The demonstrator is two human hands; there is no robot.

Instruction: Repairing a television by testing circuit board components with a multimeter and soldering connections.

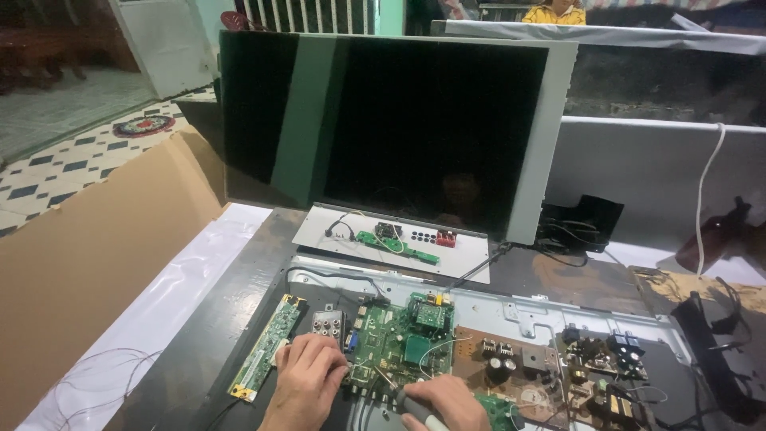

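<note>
Nearest the lens, my right hand [445, 401] is closed in a narrow grip around a grey-handled tool [416, 409], apparently a screwdriver, whose tip I cannot see; it sits at the lower edge of the green main board [396, 342]. My left hand [307, 381] lies just beside it, fingers curled down on the board's left corner and pressing rather than holding anything. The board sits on the metal back chassis [523, 310] of a dismantled television, between a narrow green strip board [267, 347] on the left and a brown power board [531, 369] on the right, all carried on the dark surface [239, 279]. Behind stands a dark display panel [383, 120], leaning upright with a small white panel of parts [391, 239] at its foot.

Risks, as I judge them: the tool tip could slip off its seat and score the board or bridge nearby pins; thin white wires [431, 351] cross the board close to both hands and could be snagged; the leaning panel could tip if the chassis is jolted.
</note>
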